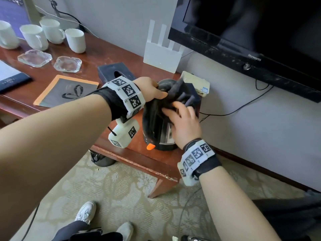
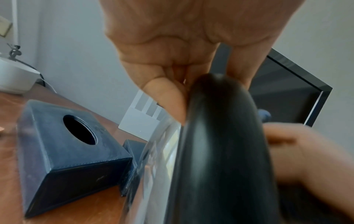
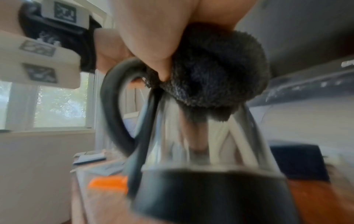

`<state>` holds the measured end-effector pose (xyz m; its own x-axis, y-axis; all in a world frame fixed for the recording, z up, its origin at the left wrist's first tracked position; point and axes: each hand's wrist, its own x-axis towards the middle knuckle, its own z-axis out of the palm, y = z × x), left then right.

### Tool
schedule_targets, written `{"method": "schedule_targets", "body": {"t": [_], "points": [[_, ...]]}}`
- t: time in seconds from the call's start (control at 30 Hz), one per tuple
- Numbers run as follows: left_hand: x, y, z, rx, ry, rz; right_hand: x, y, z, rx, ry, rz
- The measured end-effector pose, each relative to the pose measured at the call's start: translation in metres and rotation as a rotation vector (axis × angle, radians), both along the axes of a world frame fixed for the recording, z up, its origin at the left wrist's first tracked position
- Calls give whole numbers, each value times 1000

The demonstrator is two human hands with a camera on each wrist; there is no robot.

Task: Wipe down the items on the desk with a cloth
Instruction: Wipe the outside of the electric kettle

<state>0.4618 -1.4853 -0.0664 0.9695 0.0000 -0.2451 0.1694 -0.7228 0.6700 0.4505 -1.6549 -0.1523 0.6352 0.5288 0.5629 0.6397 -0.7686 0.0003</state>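
Four white cups (image 1: 33, 36), two glass dishes (image 1: 34, 58), one kettle (image 1: 161, 133), one cloth (image 1: 180, 94).

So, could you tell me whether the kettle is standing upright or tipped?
Upright: the kettle sits flat on the desk.

My left hand (image 1: 150, 89) gripping the black-handled steel electric kettle (image 1: 159, 131) on the reddish wooden desk (image 1: 111, 54), my right hand (image 1: 184, 124) pressing a dark grey cloth (image 1: 178, 94) against it

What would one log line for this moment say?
left hand: steadies kettle top | right hand: presses cloth on kettle | step: wiping
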Motion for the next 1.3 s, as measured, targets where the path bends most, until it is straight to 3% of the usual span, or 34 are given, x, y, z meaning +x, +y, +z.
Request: {"method": "schedule_targets", "body": {"t": [0.13, 0.3, 0.37, 0.47, 0.57, 0.73, 0.87, 0.93, 1.17, 1.3], "points": [[-3, 2, 0, 48, -4, -41, -22, -14, -37, -194, 50, 150], [-6, 5, -7, 80, -37, -82, -32, -38, -52, -360, 236, 165], [-8, 8, -8, 76, -56, -96, -29, -35, -37, -223, 288, 78], [-10, 13, -12, 13, -67, -117, -8, -24, -8, 213, 329, -126], [-11, 18, -16, 95, -51, -207, 10, -9, 12, 629, 304, -184], [-13, 30, -25, 104, -75, -231, -12, -3, -17, 676, 494, -242], [-11, 28, -29, 128, -81, -278, -42, -7, -67, 594, 875, -389], [-10, 27, -29, 148, -93, -292, -46, -9, -79, 508, 963, -424], [-8, 61, -33, 304, -62, -384, -9, -59, -25, 681, 743, -509], [0, 74, -25, 398, -85, -484, 11, -63, 2, 614, 647, -442]]}}
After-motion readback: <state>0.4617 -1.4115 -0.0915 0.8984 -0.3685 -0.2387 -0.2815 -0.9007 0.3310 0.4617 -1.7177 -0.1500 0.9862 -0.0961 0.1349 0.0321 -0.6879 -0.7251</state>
